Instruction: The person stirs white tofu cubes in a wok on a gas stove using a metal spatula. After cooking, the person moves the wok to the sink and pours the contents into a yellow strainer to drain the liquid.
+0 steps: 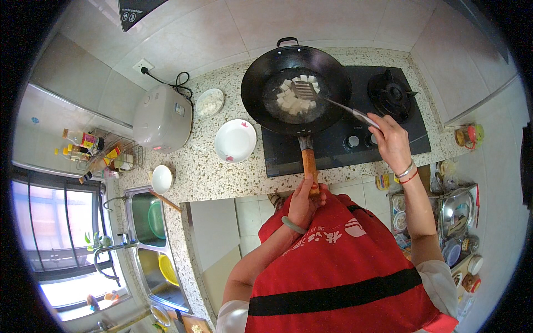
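Observation:
A black wok [261, 83] sits over the left part of the dark glass hob [283, 158]. White tofu cubes [290, 104] lie in a shallow layer of liquid at its bottom. My left hand [304, 201] is wrapped round the end of the wok's wooden handle [308, 161]. Around the grip of a metal slotted spatula [361, 115] the fingers of my right hand [392, 143] are closed. The spatula's slotted blade rests among the tofu in the wok.
Left of the wok stand a white plate [235, 141], a small dish with chopped white food [210, 103] and a rice cooker [162, 118]. A white bowl [162, 179] is near the double sink [129, 213]. The right burner [391, 93] is bare. Jars fill a rack at lower right.

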A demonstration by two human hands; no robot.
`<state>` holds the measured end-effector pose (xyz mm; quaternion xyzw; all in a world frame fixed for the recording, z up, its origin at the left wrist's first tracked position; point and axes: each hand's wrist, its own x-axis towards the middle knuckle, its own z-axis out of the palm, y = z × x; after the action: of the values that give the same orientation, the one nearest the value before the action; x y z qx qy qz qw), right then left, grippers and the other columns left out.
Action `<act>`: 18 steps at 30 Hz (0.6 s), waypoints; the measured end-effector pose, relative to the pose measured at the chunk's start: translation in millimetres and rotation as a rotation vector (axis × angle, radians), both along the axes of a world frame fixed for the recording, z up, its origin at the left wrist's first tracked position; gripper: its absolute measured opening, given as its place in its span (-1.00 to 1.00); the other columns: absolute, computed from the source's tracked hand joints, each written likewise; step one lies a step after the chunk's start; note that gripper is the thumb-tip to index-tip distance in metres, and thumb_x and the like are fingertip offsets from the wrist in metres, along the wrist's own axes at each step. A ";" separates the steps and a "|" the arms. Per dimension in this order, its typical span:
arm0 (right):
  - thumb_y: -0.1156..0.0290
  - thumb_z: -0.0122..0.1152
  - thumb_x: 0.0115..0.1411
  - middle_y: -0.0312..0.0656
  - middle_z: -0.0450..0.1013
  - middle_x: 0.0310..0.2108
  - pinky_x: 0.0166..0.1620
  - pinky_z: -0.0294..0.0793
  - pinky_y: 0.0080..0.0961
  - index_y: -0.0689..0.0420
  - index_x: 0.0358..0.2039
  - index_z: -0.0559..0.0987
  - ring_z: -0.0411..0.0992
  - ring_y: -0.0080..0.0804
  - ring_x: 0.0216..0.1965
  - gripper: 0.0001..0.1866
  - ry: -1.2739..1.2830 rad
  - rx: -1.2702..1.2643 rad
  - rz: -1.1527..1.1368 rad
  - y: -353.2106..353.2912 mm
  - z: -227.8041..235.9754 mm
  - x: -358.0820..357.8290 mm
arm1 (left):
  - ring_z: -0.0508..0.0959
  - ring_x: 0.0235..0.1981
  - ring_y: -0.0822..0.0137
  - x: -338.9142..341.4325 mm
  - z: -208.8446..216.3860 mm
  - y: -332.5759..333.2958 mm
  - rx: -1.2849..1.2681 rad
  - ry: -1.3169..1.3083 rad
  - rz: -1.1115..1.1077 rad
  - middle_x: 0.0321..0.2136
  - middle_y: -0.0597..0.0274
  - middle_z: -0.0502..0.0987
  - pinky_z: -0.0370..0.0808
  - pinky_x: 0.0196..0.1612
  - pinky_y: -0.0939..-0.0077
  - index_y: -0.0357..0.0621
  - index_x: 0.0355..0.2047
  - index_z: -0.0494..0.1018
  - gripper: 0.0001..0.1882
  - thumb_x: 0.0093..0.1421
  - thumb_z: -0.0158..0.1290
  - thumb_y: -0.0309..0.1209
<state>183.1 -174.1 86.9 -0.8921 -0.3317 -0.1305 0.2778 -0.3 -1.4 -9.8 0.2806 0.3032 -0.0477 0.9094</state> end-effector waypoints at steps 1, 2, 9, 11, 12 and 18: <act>0.51 0.17 0.10 -0.08 0.39 -0.46 -0.46 0.38 -0.36 0.15 -0.12 0.52 0.42 -0.12 -0.50 -0.72 -0.002 -0.006 -0.002 -0.8 0.3 -0.4 | 0.45 -0.51 0.37 0.0 -0.3 0.1 -0.001 -0.004 0.000 -0.39 0.12 0.49 0.42 -0.47 0.51 -0.08 -0.33 0.27 -0.66 0.27 -0.06 -0.06; 0.51 0.17 0.10 -0.08 0.39 -0.46 -0.46 0.38 -0.35 0.15 -0.12 0.52 0.42 -0.12 -0.50 -0.72 -0.005 -0.012 -0.007 -1.7 0.3 -0.9 | 0.45 -0.51 0.37 -0.1 0.4 0.1 0.002 -0.003 0.000 -0.39 0.12 0.49 0.42 -0.47 0.51 -0.08 -0.33 0.27 -0.66 0.27 -0.06 -0.06; 0.51 0.16 0.11 -0.08 0.38 -0.46 -0.46 0.38 -0.34 0.14 -0.13 0.53 0.42 -0.10 -0.51 -0.72 -0.066 -0.017 -0.037 -3.8 -2.1 1.2 | 0.45 -0.51 0.38 -0.3 -1.5 -0.2 -0.001 -0.005 0.001 -0.39 0.12 0.49 0.43 -0.47 0.52 -0.08 -0.31 0.27 -0.67 0.27 -0.06 -0.06; 0.51 0.16 0.11 -0.08 0.38 -0.46 -0.46 0.39 -0.35 0.14 -0.12 0.53 0.42 -0.10 -0.51 -0.72 -0.069 -0.007 -0.042 -2.4 -1.7 1.3 | 0.45 -0.51 0.38 -0.1 -2.2 -0.3 0.001 -0.003 0.002 -0.39 0.12 0.49 0.43 -0.47 0.52 -0.09 -0.30 0.27 -0.66 0.27 -0.06 -0.06; 0.51 0.16 0.11 -0.08 0.38 -0.46 -0.46 0.39 -0.35 0.13 -0.12 0.53 0.42 -0.10 -0.51 -0.72 -0.059 0.002 -0.044 -1.7 -0.9 1.2 | 0.45 -0.51 0.39 -0.1 -2.9 -0.3 0.003 0.001 0.002 -0.39 0.12 0.49 0.43 -0.47 0.53 -0.09 -0.30 0.28 -0.66 0.27 -0.06 -0.05; 0.53 0.16 0.10 -0.06 0.38 -0.47 -0.47 0.41 -0.32 0.17 -0.13 0.52 0.43 -0.10 -0.51 -0.72 -0.071 0.012 -0.045 -1.3 -2.1 4.8 | 0.45 -0.51 0.39 0.6 -1.5 0.0 0.012 0.006 -0.004 -0.40 0.12 0.49 0.43 -0.48 0.53 -0.09 -0.32 0.27 -0.64 0.26 -0.05 -0.04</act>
<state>187.9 -175.3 84.8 -0.8924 -0.3205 -0.1704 0.2679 0.3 -1.4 -11.3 0.2866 0.3055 -0.0485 0.9067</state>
